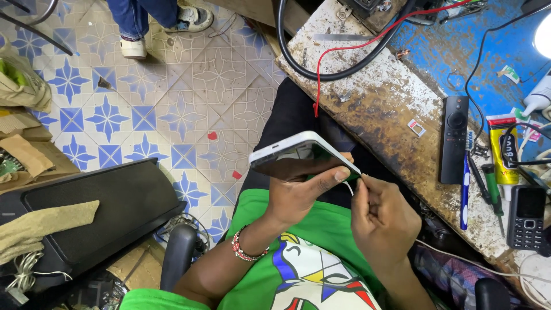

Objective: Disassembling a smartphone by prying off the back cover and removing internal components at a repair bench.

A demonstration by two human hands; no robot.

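Note:
My left hand (298,192) grips a white smartphone (290,148) from below, holding it edge-on over my lap with the thumb along its near edge. My right hand (383,217) is closed at the phone's right corner, pinching a thin white piece (349,187) against that edge. What the fingers pinch is too small to name. A beaded bracelet (245,250) is on my left wrist. I wear a green printed shirt (313,270).
A worn workbench (379,109) on the right carries a black remote (454,138), a blue pen (464,192), a green screwdriver (492,186), a yellow tube (504,149), a keypad phone (528,217), black cable and red wire (350,49). A black case (97,209) lies left. Another person's feet (163,26) stand on the tiled floor.

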